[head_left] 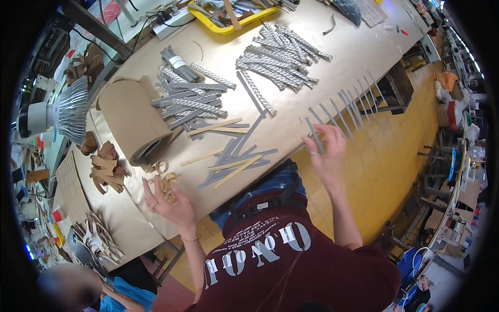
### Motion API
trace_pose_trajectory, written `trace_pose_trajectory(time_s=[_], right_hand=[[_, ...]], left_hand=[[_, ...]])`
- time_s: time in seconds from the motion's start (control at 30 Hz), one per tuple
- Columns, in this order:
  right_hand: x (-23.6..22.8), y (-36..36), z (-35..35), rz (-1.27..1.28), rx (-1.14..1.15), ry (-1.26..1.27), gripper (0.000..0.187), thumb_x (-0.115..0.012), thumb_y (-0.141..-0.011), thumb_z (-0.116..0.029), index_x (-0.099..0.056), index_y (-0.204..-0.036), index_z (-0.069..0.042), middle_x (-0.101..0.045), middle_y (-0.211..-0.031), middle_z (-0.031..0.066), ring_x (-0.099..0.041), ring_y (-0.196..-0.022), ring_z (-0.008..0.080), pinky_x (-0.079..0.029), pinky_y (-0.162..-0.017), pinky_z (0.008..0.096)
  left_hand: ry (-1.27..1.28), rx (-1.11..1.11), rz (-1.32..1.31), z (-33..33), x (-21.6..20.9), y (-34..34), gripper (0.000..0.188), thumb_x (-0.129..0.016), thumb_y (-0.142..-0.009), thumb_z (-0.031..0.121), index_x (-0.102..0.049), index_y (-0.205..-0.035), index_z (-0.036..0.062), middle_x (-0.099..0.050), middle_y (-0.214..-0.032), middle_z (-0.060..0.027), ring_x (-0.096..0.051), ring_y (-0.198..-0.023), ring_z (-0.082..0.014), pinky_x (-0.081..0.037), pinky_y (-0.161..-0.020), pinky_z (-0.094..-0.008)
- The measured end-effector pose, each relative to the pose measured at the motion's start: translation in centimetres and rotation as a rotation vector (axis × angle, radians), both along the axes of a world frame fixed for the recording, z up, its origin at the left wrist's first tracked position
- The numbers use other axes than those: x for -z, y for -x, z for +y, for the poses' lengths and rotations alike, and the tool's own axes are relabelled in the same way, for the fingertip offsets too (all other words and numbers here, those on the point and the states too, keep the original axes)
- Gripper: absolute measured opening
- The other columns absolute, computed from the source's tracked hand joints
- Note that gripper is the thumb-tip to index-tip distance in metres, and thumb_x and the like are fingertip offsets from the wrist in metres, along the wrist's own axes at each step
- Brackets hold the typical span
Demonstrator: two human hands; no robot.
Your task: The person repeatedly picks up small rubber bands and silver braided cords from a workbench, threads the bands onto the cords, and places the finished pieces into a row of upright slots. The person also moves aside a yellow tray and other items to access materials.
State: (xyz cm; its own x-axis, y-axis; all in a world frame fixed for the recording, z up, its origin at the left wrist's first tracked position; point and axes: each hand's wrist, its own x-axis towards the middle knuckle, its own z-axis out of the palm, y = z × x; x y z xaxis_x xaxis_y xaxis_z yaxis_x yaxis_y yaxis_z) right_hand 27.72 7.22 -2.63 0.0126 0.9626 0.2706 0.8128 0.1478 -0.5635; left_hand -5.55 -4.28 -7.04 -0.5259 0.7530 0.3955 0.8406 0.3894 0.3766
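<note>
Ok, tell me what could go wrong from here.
First, the row of grey strips juts past the edge of the table; a brush from the right hand, close beside it, might knock some onto the floor.

Second, tan strips lie across loose grey strips, so lifting one could drag others along.

Third, the curled tan pieces bunch at the left hand's fingers and might tangle or scatter.

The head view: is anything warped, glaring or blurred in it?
In the head view, straight edges bow toward the black rim; the table catches pale glare toward the top; the other person's head at lower left is blurred; the left hand and right hand look fairly sharp.
</note>
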Motion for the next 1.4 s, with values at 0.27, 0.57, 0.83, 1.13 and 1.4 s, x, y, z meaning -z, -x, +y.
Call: trace_pose_trajectory(time_s=[0.27,0.57,0.83,1.13,1.4], right_hand=[[2.1,-3.0,2.0,-0.119,-0.147,0.099,0.019,-0.075,-0.083,-0.02,-0.068,-0.097,-0.011,-0.056,-0.111,0.0062,-0.052,-0.105,0.0258,-0.038,-0.088,0.0403],[3.3,-1.0,4.4,-0.081,-0.052,0.045,0.014,-0.075,-0.082,-0.019,-0.069,-0.092,-0.012,-0.055,-0.112,0.0059,-0.05,-0.11,0.0261,-0.034,-0.096,0.0424],[4.9,-0.7,2.9,-0.321,-0.049,-0.081,0.018,-0.072,-0.085,-0.022,-0.073,-0.103,-0.021,-0.058,-0.117,0.0043,-0.05,-0.115,0.0261,-0.034,-0.099,0.0432],[2.0,2.4,3.6,-0.221,-0.212,-0.022,0.019,-0.069,-0.088,-0.019,-0.072,-0.106,-0.016,-0.058,-0.116,0.0047,-0.051,-0.111,0.0258,-0.038,-0.094,0.0404],[1.4,8.3,4.2,-0.208,-0.776,0.088,0.023,-0.072,-0.08,-0.011,-0.069,-0.103,-0.015,-0.057,-0.107,0.0052,-0.053,-0.108,0.0261,-0.04,-0.091,0.0401]], left_hand=[[-0.057,0.278,-0.003,2.1,-1.4,-4.5,0.04,-0.068,-0.086,0.011,-0.062,-0.125,0.0074,-0.042,-0.15,-0.0186,-0.039,-0.139,-0.0333,-0.019,-0.115,-0.0506],[-0.028,0.219,-0.023,1.3,-1.4,-4.6,0.041,-0.068,-0.085,0.009,-0.062,-0.126,0.0082,-0.041,-0.15,-0.0191,-0.038,-0.14,-0.0341,-0.018,-0.116,-0.0507],[-0.022,0.238,-0.067,2.4,-1.9,-3.7,0.039,-0.068,-0.085,0.009,-0.064,-0.123,0.0109,-0.047,-0.147,-0.0162,-0.039,-0.14,-0.032,-0.017,-0.117,-0.0505],[0.276,0.192,-0.139,0.7,0.4,-1.3,0.049,-0.057,-0.097,0.027,-0.048,-0.141,0.0068,-0.039,-0.154,-0.0139,-0.03,-0.146,-0.0315,0.0,-0.12,-0.0544],[0.215,0.07,-0.044,-0.6,1.1,-0.2,0.05,-0.058,-0.096,0.027,-0.049,-0.141,0.0084,-0.035,-0.156,-0.016,-0.023,-0.149,-0.0345,0.004,-0.119,-0.0559]])
